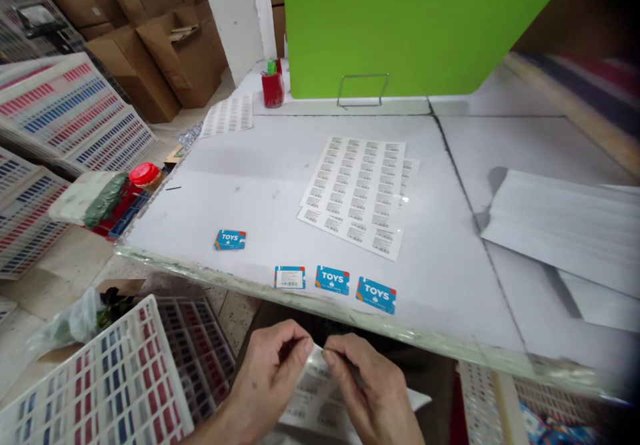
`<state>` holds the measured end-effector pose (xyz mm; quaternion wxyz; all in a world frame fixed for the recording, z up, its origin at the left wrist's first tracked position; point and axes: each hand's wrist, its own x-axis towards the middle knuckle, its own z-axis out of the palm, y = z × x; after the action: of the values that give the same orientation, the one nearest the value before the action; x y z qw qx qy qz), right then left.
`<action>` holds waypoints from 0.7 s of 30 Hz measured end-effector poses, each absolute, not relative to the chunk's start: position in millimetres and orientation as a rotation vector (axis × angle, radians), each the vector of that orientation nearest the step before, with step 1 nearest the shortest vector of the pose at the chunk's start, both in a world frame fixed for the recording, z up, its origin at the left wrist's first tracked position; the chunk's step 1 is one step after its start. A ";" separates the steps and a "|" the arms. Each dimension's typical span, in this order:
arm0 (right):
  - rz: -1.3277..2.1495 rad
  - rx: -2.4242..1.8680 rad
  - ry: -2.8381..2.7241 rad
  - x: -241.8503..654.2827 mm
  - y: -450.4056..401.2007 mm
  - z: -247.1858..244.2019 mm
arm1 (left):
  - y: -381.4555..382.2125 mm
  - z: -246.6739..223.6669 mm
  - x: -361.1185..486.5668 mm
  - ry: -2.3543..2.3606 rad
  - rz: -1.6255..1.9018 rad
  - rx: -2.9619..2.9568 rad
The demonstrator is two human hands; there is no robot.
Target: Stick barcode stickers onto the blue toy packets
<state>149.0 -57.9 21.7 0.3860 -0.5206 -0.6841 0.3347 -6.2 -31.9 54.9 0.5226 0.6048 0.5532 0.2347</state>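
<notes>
Below the table's front edge, my left hand (273, 372) pinches the top edge of a sheet of barcode labels (317, 402). My right hand (373, 382) pinches the same sheet close beside it, with the fingertips nearly touching. Along the front edge of the table lie blue cards marked TOYS, one at the left (230, 240), one in the middle (333, 280) and one at the right (376, 294). Another blue card (290, 277) in that row bears a white barcode label. Overlapping label sheets (355, 192) lie farther back.
The white table (225, 178) holds a red cup (273, 88), a wire stand (363, 90) before a green panel (400, 25), another label sheet (229, 115), and white sheets (565, 225) at right. Plastic crates (95, 378) and cardboard boxes (185, 58) stand at left.
</notes>
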 end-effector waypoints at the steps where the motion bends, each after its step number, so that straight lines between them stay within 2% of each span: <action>1: 0.845 -1.323 -1.741 148.9 -57.3 21.8 | -32.3 54.8 -5.3 1.337 0.563 1.448; 8: 0.775 -1.251 -1.703 145.9 -51.7 23.7 | -28.6 54.5 -0.6 1.325 0.532 1.191; 15: 0.309 -1.220 -1.762 142.8 -56.2 11.6 | -28.4 50.2 0.0 1.367 0.556 1.036; 21: 0.482 -1.237 -1.698 141.4 -61.8 5.7 | -28.8 50.6 0.1 1.371 0.542 1.120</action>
<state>141.4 -61.8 5.7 0.4733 -0.5056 -0.6940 0.1970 0.1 -28.8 50.6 0.6014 0.4834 0.5916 0.2338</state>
